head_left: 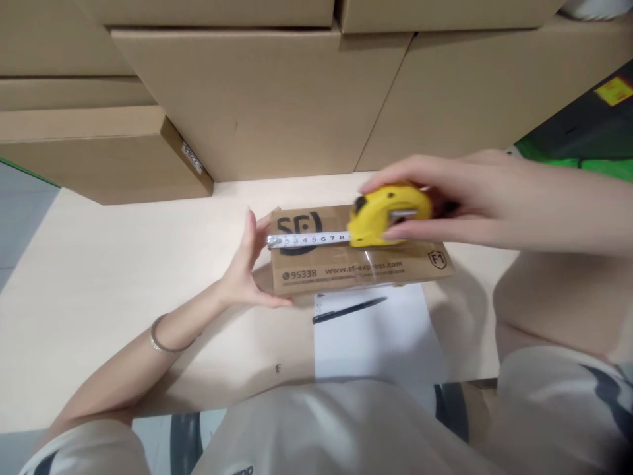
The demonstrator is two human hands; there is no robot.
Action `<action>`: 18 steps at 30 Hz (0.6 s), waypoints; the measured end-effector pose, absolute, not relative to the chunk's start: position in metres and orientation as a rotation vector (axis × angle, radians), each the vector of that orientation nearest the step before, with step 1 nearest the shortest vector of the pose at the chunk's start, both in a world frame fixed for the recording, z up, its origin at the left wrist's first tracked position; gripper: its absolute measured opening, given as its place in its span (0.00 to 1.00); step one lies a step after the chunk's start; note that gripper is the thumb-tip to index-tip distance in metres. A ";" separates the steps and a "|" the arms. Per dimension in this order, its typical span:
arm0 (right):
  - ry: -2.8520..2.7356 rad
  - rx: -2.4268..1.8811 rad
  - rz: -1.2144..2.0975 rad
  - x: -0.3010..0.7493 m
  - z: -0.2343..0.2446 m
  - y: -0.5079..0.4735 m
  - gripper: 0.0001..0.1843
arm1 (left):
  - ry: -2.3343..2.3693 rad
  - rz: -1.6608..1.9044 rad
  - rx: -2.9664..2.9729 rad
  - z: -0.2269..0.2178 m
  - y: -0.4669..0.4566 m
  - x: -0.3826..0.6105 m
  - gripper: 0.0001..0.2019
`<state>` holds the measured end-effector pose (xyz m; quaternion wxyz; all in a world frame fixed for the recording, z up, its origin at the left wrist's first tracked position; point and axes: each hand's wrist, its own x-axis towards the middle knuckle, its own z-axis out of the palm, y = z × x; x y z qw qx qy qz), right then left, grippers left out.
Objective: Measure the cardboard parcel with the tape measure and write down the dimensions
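Note:
A small brown cardboard box [341, 269] with black print lies in front of me on the table. Around its left end is my left hand [252, 264], thumb along the near side and fingers at the far side, gripping it. My right hand [445, 198] grips a yellow tape measure [378, 214] above the middle of the box. From its case a short length of white blade [316, 240] runs left across the top to the box's left edge, numbers up to 8 showing. The blade's metal tip [273, 242] sits near my left fingers.
Large cardboard boxes [262, 99] stand along the back of the table [74, 284], with a flatter carton [99, 158] at the back left. Nearer me, a black pen [350, 310] lies on a white paper sheet [376, 349], partly under the small box.

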<state>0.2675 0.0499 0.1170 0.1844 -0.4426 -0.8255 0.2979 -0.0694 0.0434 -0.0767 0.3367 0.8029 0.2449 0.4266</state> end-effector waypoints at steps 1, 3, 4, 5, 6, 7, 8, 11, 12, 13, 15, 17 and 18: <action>-2.589 -1.117 0.726 0.247 0.116 0.055 0.25 | 0.626 1.108 2.071 -0.075 0.043 -0.069 0.73; -2.761 -0.894 0.603 0.211 0.113 0.061 0.23 | 0.633 1.107 2.054 -0.075 0.042 -0.070 0.73; -2.793 -0.822 0.567 0.196 0.112 0.061 0.21 | 0.654 1.102 2.056 -0.074 0.042 -0.070 0.72; -2.794 -0.787 0.543 0.185 0.112 0.060 0.20 | 0.683 1.098 2.058 -0.073 0.041 -0.071 0.70; -2.792 -0.780 0.516 0.177 0.112 0.058 0.20 | 0.717 1.099 2.056 -0.071 0.040 -0.070 0.68; -2.788 -0.785 0.486 0.173 0.115 0.055 0.21 | 0.750 1.104 2.045 -0.067 0.038 -0.069 0.64; -2.770 -0.801 0.452 0.171 0.119 0.051 0.22 | 0.786 1.113 2.018 -0.062 0.036 -0.067 0.61; -2.582 -0.882 0.321 0.180 0.136 0.041 0.26 | 0.909 1.159 1.804 -0.043 0.028 -0.060 0.49; -2.499 -0.893 0.278 0.185 0.141 0.038 0.28 | 0.939 1.149 1.704 -0.038 0.025 -0.057 0.46; -2.431 -0.900 0.246 0.191 0.144 0.036 0.29 | 0.958 1.130 1.598 -0.034 0.023 -0.055 0.43; -2.363 -0.927 0.223 0.202 0.141 0.032 0.29 | 0.960 1.060 1.395 -0.032 0.022 -0.051 0.38; -2.361 -0.986 0.337 0.211 0.126 0.030 0.26 | 0.952 0.963 1.222 -0.035 0.023 -0.046 0.34; -2.357 -1.046 0.444 0.214 0.115 0.030 0.25 | 0.952 0.917 1.156 -0.037 0.024 -0.044 0.31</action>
